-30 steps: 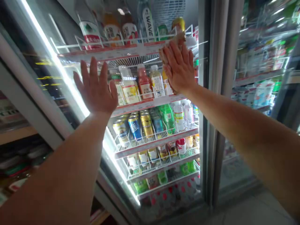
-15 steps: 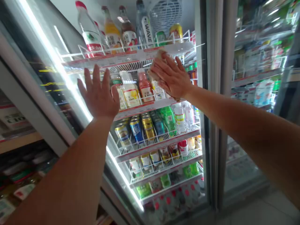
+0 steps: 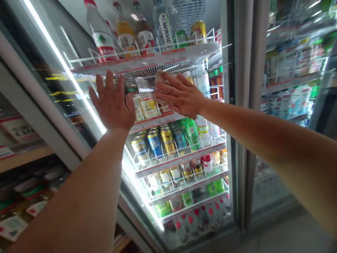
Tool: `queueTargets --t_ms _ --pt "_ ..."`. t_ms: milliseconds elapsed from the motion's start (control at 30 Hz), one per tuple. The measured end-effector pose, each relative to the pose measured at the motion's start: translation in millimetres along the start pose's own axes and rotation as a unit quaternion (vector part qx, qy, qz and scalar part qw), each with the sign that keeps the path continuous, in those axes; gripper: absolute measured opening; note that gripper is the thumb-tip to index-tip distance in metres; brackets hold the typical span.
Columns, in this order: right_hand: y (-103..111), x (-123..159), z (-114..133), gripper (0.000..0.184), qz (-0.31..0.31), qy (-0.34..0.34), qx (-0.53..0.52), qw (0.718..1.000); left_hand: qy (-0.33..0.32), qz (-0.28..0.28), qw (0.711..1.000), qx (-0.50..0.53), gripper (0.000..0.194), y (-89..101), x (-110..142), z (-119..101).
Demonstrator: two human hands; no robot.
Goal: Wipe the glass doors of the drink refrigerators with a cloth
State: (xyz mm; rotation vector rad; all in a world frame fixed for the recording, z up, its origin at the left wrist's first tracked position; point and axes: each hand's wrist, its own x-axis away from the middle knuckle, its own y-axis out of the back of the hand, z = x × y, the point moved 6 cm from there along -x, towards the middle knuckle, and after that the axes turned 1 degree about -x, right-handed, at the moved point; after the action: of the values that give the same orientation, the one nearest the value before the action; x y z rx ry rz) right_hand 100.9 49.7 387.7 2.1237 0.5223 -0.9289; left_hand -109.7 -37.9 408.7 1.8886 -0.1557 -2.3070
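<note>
My left hand [image 3: 113,105] is spread with its palm toward the glass door [image 3: 228,196] of a lit drinks cooler, and appears to rest on the pane. To its right, my right hand [image 3: 184,95] lies flat over a pale, folded cloth [image 3: 159,78], pressing it to the glass. Only the cloth's edge shows past the fingertips; the palm hides the rest. Behind the pane, near both hands, are bottles with yellow-and-white labels [image 3: 149,106] on the second shelf.
Above the hands, tall bottles [image 3: 103,38] and a yellow can [image 3: 198,31] stand on the top shelf. Beer cans [image 3: 155,143] fill a lower rack. A metal door frame [image 3: 243,116] runs down the right, beside another stocked cooler [image 3: 289,84]. Shelved jars [image 3: 31,200] sit lower left.
My right hand has slid left and slightly down across the glass with the cloth. My left hand stays in nearly the same place.
</note>
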Motion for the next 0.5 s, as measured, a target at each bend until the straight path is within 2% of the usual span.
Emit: queueTargets --t_ms 67,167,233,300,367,433,500 --pt "14 10 -26 0.072 -0.026 -0.053 0.015 0.998 -0.001 -0.003 1.0 0.002 0.063 0.9 0 -1" --pt "37 4 -54 0.07 -0.099 -0.186 0.061 0.976 0.0 -0.006 1.0 0.0 0.062 1.2 0 -1" --pt "43 -11 -55 0.071 -0.14 -0.264 0.091 0.95 0.003 -0.001 1.0 -0.005 0.063 0.5 -1 0" --pt "39 -30 -41 0.073 -0.163 -0.312 0.107 0.93 0.004 0.007 1.0 -0.008 0.063 -0.4 -1 1" --pt "27 -46 -19 0.072 -0.157 -0.304 0.104 0.934 0.003 0.014 1.0 -0.007 0.063 -0.8 -1 1" --pt "11 -55 5 0.071 -0.126 -0.236 0.081 0.96 0.001 0.016 1.0 -0.005 0.063 -0.7 0 1" --pt "-4 -51 18 0.073 -0.09 -0.149 0.052 0.983 0.003 0.014 1.0 -0.003 0.062 -0.1 0 1"
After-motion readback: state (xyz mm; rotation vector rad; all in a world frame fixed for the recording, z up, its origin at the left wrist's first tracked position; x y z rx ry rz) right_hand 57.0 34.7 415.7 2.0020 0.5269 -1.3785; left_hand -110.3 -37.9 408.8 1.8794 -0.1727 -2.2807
